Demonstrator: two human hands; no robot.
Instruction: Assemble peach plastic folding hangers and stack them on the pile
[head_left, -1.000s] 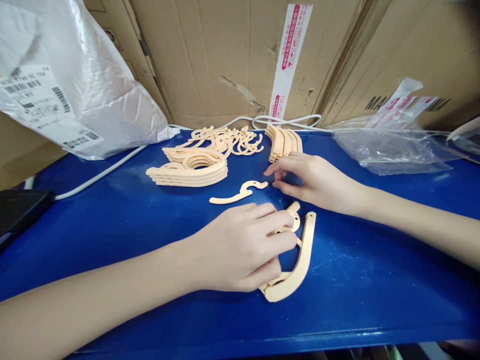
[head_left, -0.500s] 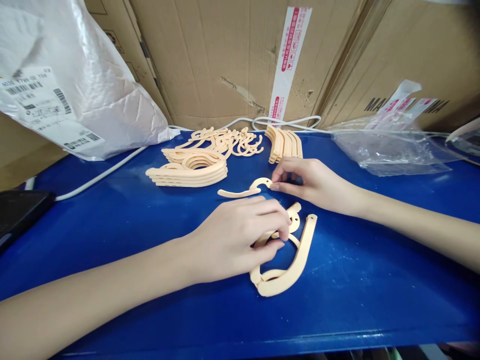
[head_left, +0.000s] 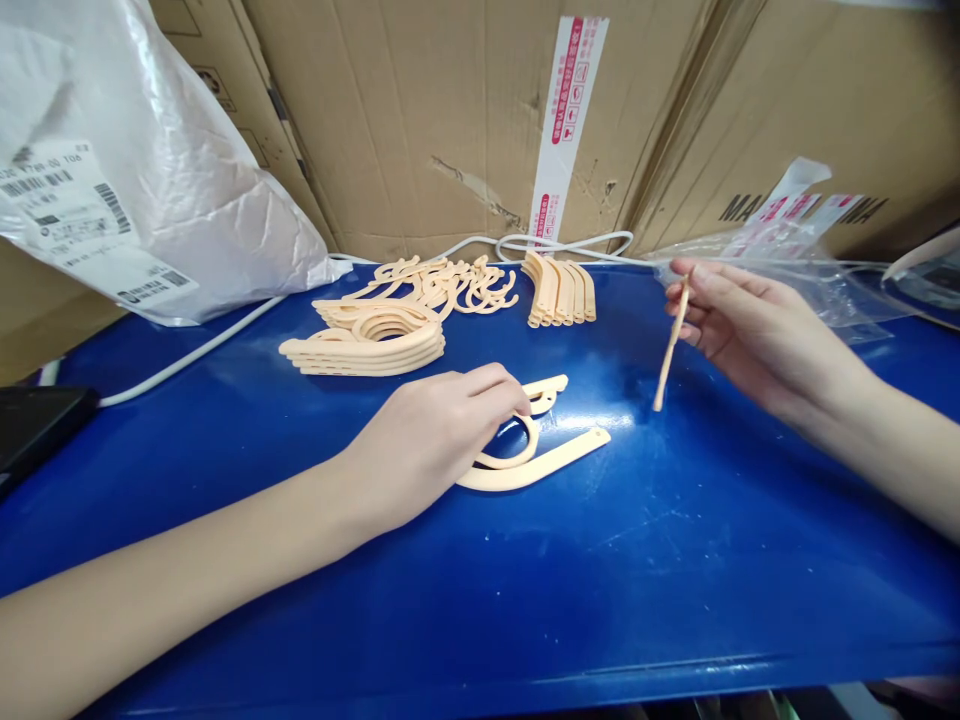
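Note:
My left hand (head_left: 457, 430) is closed over a cream plastic folding hanger (head_left: 540, 467) lying on the blue table. One curved arm and a ring-shaped part of it stick out to the right; my fingers hide the rest. At the right, my right hand (head_left: 750, 330) pinches a cream hanger hook (head_left: 670, 355) at its upper end. The hook hangs above the table, seen edge-on as a thin strip. Beyond my left hand is a stack of folded hangers (head_left: 367, 350).
Loose hooks (head_left: 450, 285) lie heaped behind the stack, beside a row of curved hanger arms (head_left: 559, 290). A white cable (head_left: 202, 355), a padded mailer bag (head_left: 187, 180), a black phone-like device (head_left: 45, 430) and clear plastic bag (head_left: 847, 310) surround them. Cardboard boxes (head_left: 420, 110) stand behind.
My right hand has lifted the hook from the table and moved right with it, turning it edge-on. My left hand has shifted left and turned the folding hanger.

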